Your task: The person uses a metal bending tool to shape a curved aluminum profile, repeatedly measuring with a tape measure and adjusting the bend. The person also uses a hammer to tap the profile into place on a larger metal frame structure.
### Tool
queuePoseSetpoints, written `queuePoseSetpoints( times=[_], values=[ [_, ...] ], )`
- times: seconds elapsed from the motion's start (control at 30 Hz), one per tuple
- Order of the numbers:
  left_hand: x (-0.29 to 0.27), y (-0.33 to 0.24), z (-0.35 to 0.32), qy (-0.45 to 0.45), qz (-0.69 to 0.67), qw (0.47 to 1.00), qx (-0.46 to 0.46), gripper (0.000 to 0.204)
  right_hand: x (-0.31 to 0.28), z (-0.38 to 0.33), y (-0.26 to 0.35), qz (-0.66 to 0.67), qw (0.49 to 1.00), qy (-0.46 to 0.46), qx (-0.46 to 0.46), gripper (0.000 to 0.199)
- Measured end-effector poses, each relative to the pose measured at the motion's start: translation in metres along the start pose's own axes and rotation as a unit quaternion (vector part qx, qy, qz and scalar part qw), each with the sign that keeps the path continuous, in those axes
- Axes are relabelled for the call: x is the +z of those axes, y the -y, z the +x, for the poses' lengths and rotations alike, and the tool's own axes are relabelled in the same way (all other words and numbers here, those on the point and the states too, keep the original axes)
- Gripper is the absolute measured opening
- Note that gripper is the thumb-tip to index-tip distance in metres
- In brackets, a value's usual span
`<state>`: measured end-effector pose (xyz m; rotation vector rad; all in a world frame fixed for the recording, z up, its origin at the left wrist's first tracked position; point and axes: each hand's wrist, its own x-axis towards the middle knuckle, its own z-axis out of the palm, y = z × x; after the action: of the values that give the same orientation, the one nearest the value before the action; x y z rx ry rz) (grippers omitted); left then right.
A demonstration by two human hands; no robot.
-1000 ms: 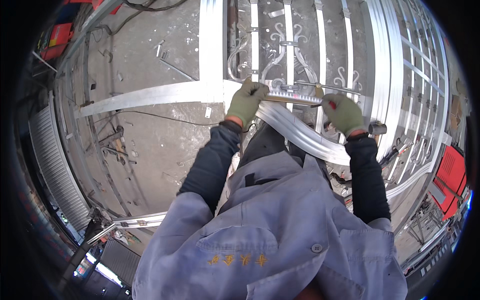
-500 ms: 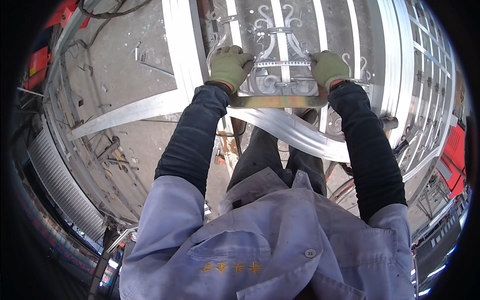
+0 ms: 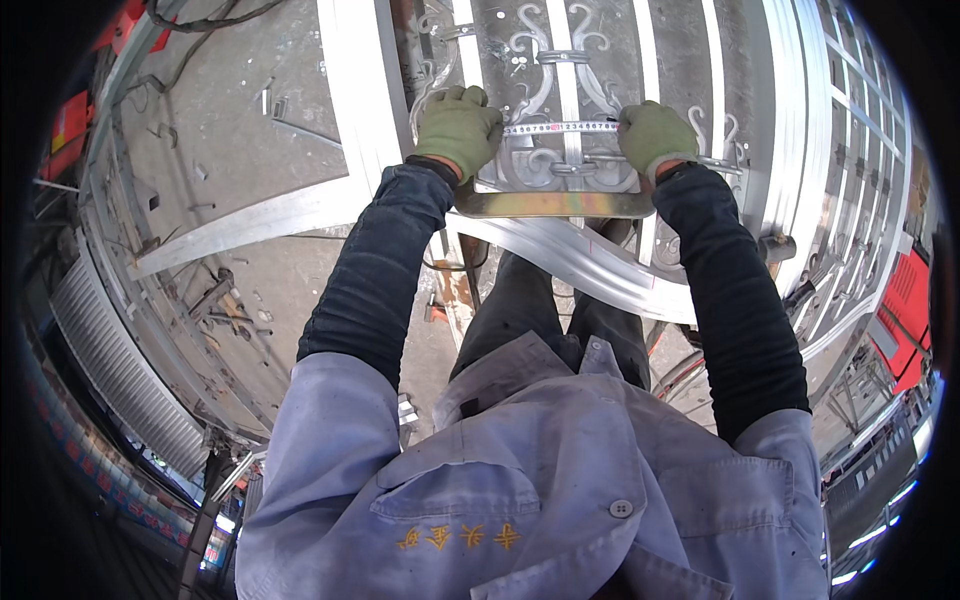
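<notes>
A white tape measure (image 3: 560, 127) runs stretched between my hands, across the scrolled ornament (image 3: 540, 90) and upright bars of a silvery metal gate-like frame (image 3: 566, 22). My left hand (image 3: 461, 130), in a green glove, is closed at the tape's left end. At the other end, my right hand (image 3: 656, 136) wears a matching glove and closes on the tape too. Whatever part of the tape measure lies inside either fist is hidden. Just nearer than the tape, a brassy strip with rounded corners (image 3: 555, 205) spans the space between my wrists.
A curved silvery rail (image 3: 590, 262) crosses in front of my legs. Wide metal profiles (image 3: 355, 90) stand left of the bars, and a long flat bar (image 3: 240, 228) slants off leftward. Another barred frame (image 3: 865, 140) lies far right. Metal scraps (image 3: 235, 315) and cables (image 3: 215, 22) litter the floor.
The view has shifted slightly. My hands stay at the same spots along the ornament, with the tape still stretched between them.
</notes>
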<state>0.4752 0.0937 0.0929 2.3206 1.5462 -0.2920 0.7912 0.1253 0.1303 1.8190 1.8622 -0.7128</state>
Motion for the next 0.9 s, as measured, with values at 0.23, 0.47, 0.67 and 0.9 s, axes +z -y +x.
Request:
queuePoseSetpoints(
  times=[0.23,0.47,0.67,0.9],
  values=[
    [0.006,0.006,-0.003,-0.005,-0.038,0.999,0.001,0.023,-0.007,-0.002,0.005,-0.008,0.999,0.037,0.002,0.032],
    [0.0,0.005,-0.002,0.016,-0.036,0.999,0.009,0.025,-0.005,-0.008,0.014,-0.03,0.998,0.047,0.032,0.034],
    [-0.003,0.009,-0.001,0.026,-0.037,0.999,0.027,0.026,-0.002,-0.005,0.018,-0.035,0.997,0.044,0.048,0.034],
    [-0.006,0.009,0.0,0.035,-0.034,0.998,0.035,0.028,0.002,-0.002,0.017,-0.045,0.997,0.04,0.045,0.033]
  ],
)
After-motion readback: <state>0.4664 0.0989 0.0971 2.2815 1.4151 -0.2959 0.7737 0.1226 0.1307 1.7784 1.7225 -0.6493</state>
